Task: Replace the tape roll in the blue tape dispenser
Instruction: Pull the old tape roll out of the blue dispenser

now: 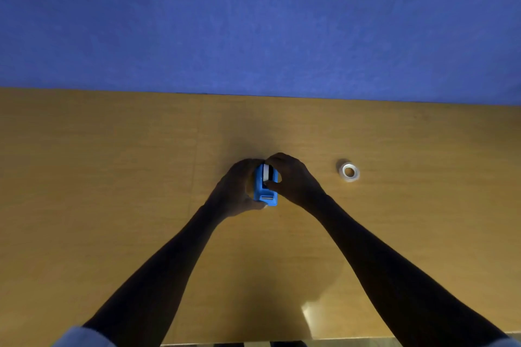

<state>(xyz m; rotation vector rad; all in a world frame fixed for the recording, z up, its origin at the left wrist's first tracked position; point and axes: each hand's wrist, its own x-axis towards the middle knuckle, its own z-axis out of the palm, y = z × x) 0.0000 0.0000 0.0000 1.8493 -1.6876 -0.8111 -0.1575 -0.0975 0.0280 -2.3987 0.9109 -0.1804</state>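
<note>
A wooden table (112, 177) fills the lower two thirds of the frame, its far edge running level across the middle beneath a plain blue wall (253, 22); a faint seam in the tabletop runs down left of centre; a pale patch of reflected light lies on the wood at lower right. A loose roll of tape (349, 172), whitish with an open core, lies flat on the table at centre right, well apart from both hands with bare wood between; nothing blocks the way to it. At the centre of the frame stands the blue tape dispenser (265, 191), its cutter end pointing toward the bottom of the frame; a second roll, the mounted tape roll (266, 172), shows white beside a dark band in the dispenser's upper part, partly hidden by fingers. The left hand (236, 191) curls around the dispenser's left side, fingers closed against the blue body, thumb tip reaching along the lower edge near the cutter. The right hand (293, 177) closes from the right, fingers arched over the top of the mounted roll and thumb pressed at its lower right edge, a narrow pinch; whether the roll sits fully seated or is partly lifted cannot be told. Both bare forearms stretch up from the bottom corners, where pale blue sleeve (81, 336) edges show.
</note>
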